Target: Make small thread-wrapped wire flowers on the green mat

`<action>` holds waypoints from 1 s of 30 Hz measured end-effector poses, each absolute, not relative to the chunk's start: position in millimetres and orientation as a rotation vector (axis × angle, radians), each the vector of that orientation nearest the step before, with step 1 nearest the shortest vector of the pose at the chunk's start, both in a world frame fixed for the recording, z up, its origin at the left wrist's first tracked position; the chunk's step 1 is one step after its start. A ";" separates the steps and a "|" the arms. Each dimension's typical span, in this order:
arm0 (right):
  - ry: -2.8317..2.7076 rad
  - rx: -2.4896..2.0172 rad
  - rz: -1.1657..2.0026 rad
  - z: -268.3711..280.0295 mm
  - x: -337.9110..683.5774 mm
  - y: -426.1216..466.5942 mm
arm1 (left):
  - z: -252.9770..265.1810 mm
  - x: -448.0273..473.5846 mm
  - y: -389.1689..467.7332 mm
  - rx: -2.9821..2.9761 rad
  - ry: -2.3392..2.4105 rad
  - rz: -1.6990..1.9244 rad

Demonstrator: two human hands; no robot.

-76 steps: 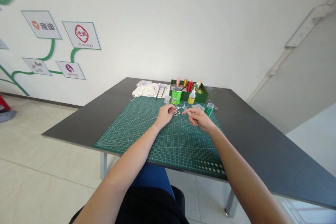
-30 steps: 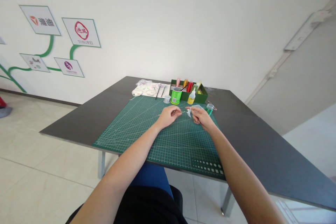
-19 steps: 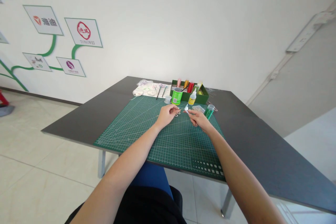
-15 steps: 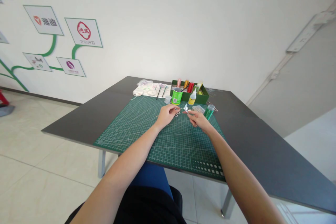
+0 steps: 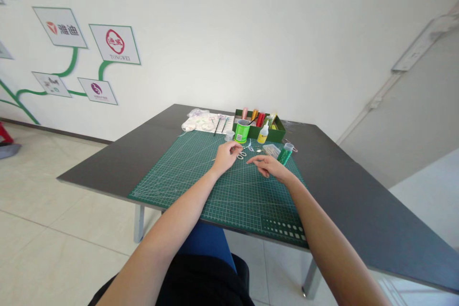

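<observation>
My left hand (image 5: pixel 228 155) is closed in a pinch over the cutting mat (image 5: pixel 233 196). From its fingertips a thin stem points right, ending in a small pale, petal-like piece (image 5: pixel 250 147). White-handled scissors (image 5: pixel 243 155) show just beside and below those fingers. My right hand (image 5: pixel 268 165) is a little apart on the right, index finger stretched toward the left hand and the others partly curled, with nothing seen in it. Near it are a small clear box (image 5: pixel 271 150) and a tube of green glitter (image 5: pixel 285 154).
Behind the hands stand a green can (image 5: pixel 242 132), a glue bottle (image 5: pixel 263 134) and a small clear cup (image 5: pixel 229 136). A dark green box (image 5: pixel 279 134) holds several coloured tubes. Thin tools lie on white paper (image 5: pixel 204 122) at the back left of the dark table (image 5: pixel 118 158).
My right fingers have come away from the pale piece and moved slightly down. The piece now hangs from my left hand alone, and more of the scissors shows.
</observation>
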State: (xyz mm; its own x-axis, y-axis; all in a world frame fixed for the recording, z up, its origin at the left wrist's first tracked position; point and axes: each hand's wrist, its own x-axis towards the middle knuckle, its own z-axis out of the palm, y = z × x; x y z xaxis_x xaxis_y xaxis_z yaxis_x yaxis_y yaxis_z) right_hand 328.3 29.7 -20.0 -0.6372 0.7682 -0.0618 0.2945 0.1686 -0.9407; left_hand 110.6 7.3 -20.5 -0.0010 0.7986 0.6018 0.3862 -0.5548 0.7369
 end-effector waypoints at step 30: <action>-1.615 -0.448 1.833 -5.4 332.7 20.2 | -22.1 111.4 9.5 1.988 1.244 1.480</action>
State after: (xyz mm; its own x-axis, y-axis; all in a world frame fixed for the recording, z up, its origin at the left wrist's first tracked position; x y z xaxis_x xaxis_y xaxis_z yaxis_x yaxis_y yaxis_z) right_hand 332.7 20.2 -5.4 -0.7330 0.6613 0.1593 -0.2412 -0.0337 -0.9699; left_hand 111.4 9.5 -22.1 0.0606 0.8140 0.5777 0.4297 -0.5437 0.7210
